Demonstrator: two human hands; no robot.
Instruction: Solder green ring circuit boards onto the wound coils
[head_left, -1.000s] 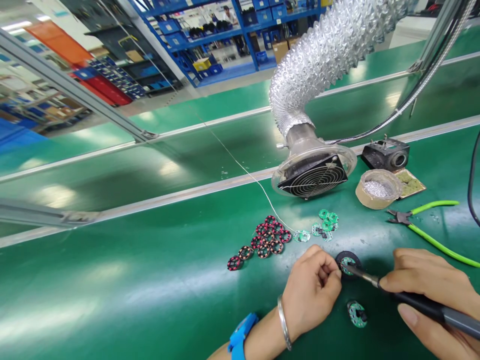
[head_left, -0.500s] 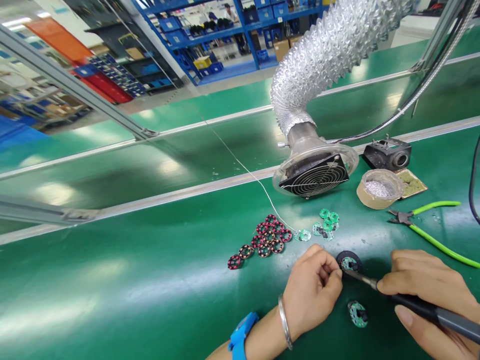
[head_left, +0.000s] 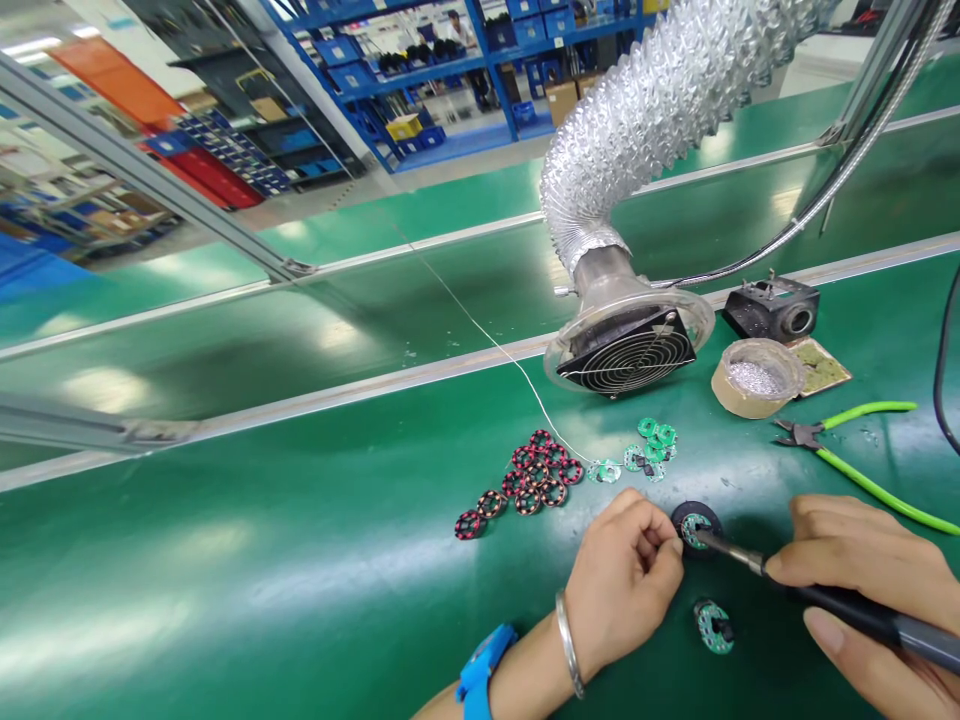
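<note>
A round green circuit board sits inside a black ring [head_left: 697, 528] on the green bench. My left hand [head_left: 628, 578] is closed in a pinch at the ring's left edge; whatever is between the fingertips is hidden. In my right hand [head_left: 874, 590] is a soldering iron [head_left: 847, 603] with a dark handle, its metal tip pointing left onto the board in the ring. Just below lies a second round circuit board [head_left: 713, 627] with a black part on it. Left of my hands, several red-and-black wound coil rings [head_left: 537, 470] lie grouped together.
Several small green boards [head_left: 656, 445] lie beyond my left hand, a thin solder wire [head_left: 534, 388] running to them. Behind hangs a fume extractor [head_left: 630, 350] on a silver duct. At right are green-handled cutters [head_left: 847, 440], a tub of metal shavings [head_left: 756, 378] and a black iron stand [head_left: 772, 307].
My right hand has shifted slightly right, and the iron's tip now meets the board a little farther right. The left hand stays at the ring's edge.
</note>
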